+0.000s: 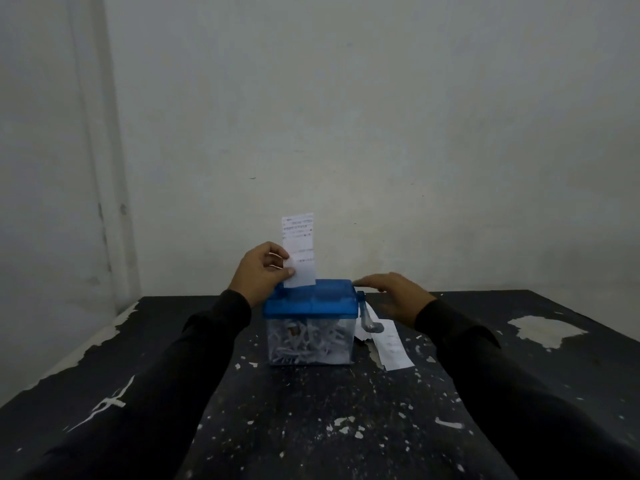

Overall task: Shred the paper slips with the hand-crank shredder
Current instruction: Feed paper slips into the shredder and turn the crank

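1. A small hand-crank shredder [310, 320] stood near the middle of a dark, paint-chipped surface [311, 410], in front of a pale wall [346, 116].
2. The shredder had a blue lid [310, 299] on top of a clear bin [310, 341], and the bin held a tangle of white paper shreds [304, 341].
3. The crank [367, 315] hung down the shredder's right side, with its knob low beside the bin.
4. The left hand [261, 270] sat just above the lid's left rear corner, its fingers [277, 252] and thumb pinching the left edge of a printed paper slip [299, 251].
5. That slip stood upright, its lower end meeting the top of the lid; whether it had entered the slot could not be told.
6. The right hand [391, 294] was beside the lid's right end above the crank, its fingers [367, 282] stretched out loosely toward the lid and grasping nothing; whether the tips touched the lid could not be told.
7. More paper slips [391, 344] lay flat on the surface just to the right of the shredder, partly under the crank.
8. Both arms wore dark sleeves [194, 358] reaching to the wrists.
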